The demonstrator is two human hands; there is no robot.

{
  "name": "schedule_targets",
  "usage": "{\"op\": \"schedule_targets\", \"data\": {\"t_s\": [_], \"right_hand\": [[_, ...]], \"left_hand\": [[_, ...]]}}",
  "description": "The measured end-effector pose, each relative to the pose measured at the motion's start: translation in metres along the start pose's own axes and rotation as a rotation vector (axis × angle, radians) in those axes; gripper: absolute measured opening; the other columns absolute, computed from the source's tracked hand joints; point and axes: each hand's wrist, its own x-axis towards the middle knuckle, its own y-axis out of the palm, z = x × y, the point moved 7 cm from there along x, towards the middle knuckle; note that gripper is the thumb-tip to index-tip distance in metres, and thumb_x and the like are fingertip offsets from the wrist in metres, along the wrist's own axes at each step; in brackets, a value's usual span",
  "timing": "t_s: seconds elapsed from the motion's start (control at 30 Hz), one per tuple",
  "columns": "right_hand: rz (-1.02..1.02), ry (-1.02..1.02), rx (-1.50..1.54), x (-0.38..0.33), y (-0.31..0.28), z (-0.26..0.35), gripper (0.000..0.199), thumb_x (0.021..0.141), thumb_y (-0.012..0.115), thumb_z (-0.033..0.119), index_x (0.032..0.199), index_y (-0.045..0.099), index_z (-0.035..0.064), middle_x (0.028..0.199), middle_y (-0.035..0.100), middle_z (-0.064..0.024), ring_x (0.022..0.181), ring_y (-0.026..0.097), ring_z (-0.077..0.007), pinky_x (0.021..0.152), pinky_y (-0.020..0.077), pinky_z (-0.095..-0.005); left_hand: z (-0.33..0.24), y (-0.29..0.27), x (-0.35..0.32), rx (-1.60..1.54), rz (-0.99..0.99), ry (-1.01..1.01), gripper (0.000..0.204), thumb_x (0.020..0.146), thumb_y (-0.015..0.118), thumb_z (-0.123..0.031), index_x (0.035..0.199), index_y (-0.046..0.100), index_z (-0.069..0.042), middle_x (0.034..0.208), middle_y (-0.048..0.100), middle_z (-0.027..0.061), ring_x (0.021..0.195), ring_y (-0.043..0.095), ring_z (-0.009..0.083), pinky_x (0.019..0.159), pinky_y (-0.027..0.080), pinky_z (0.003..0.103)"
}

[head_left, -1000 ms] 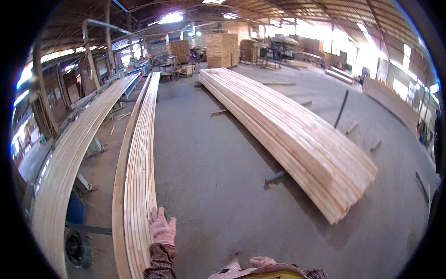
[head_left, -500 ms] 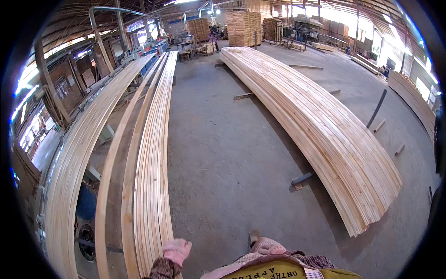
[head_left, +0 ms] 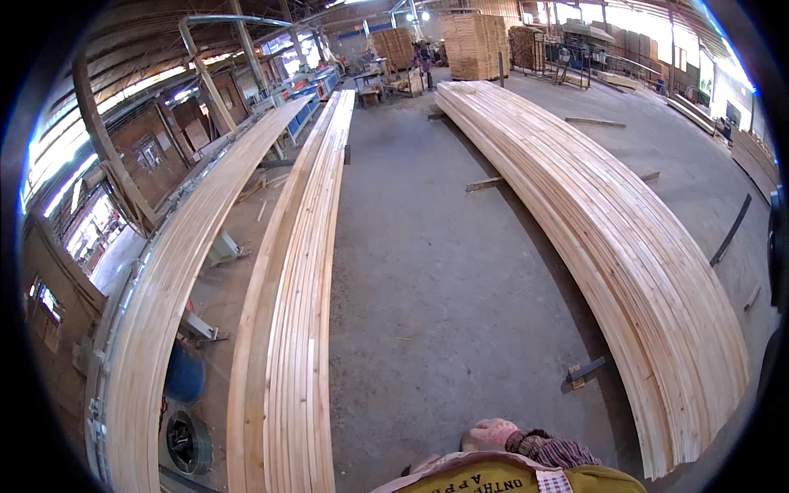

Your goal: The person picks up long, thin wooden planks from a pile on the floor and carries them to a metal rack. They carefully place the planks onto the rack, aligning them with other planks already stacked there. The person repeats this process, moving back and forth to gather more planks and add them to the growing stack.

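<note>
My right hand, in a pink knitted glove with a dark patterned sleeve, is low at the front of my apron. Its fingers point left and are partly hidden, and I make out nothing held. My left hand is out of sight. Ahead on the left runs a row of long, narrow pale wooden strips, with wider boards lying along its left side. A large stack of long boards stretches along the right, apart from my hand.
Farther left, more long boards lie along a machine bed. A blue drum and a black wheel-like part sit between the rows. A bearer sticks out from under the right stack. Grey concrete floor runs between; timber piles stand far back.
My left hand has dropped out of view from beside the strips. The separate boards on the left now lie against the strip row, the gaps between them gone. The view has swung left.
</note>
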Motion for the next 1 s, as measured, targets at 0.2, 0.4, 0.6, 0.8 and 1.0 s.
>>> {"op": "schedule_targets", "data": {"t_s": [0.2,0.4,0.6,0.8,1.0], "right_hand": [[0.271,0.214,0.091,0.059,-0.087,0.036,0.052,0.094,0.049,0.052,0.13,0.062,0.0176,0.135,0.06,-0.0117,0.127,0.054,-0.0342,0.105,0.043,-0.0429],[0.379,0.155,0.09,0.178,-0.083,-0.01,0.053,0.094,0.048,0.055,0.13,0.063,0.0195,0.13,0.063,-0.0116,0.128,0.054,-0.0312,0.107,0.0421,-0.0421],[0.284,0.011,-0.165,0.267,-0.229,-0.003,0.053,0.093,0.049,0.053,0.135,0.061,0.024,0.141,0.059,-0.0078,0.134,0.051,-0.0299,0.111,0.0388,-0.0387],[-0.094,0.334,0.019,0.351,-0.329,-0.077,0.041,0.101,0.044,0.04,0.134,0.061,0.0229,0.141,0.058,-0.0063,0.129,0.054,-0.0319,0.105,0.0457,-0.0426],[0.061,0.524,0.088,0.37,-0.305,-0.106,0.055,0.092,0.051,0.053,0.13,0.065,0.0148,0.132,0.063,-0.0162,0.126,0.057,-0.0343,0.106,0.0438,-0.0424]], "left_hand": [[-0.016,-0.065,0.074,-0.082,-0.051,0.0,0.05,0.091,0.058,-0.046,0.128,0.055,-0.013,0.118,0.062,0.0203,0.113,0.06,0.0351,0.094,0.049,0.046],[-0.029,-0.141,0.173,-0.116,-0.064,0.043,0.04,0.093,0.057,-0.039,0.12,0.059,-0.011,0.109,0.064,0.0198,0.106,0.062,0.0363,0.088,0.051,0.047],[-0.029,-0.245,0.284,-0.18,-0.134,0.154,0.031,0.094,0.055,-0.032,0.112,0.063,-0.008,0.101,0.067,0.0193,0.099,0.065,0.0376,0.082,0.052,0.048],[-0.055,-0.471,0.384,-0.104,-0.873,0.271,0.039,0.095,0.061,-0.032,0.123,0.063,-0.005,0.125,0.065,0.0171,0.117,0.061,0.0352,0.103,0.048,0.043],[-0.025,-0.63,0.502,-0.035,-0.91,0.0,0.064,0.091,0.065,-0.044,0.142,0.05,-0.009,0.152,0.043,0.0146,0.141,0.04,0.0319,0.118,0.033,0.044]]}}
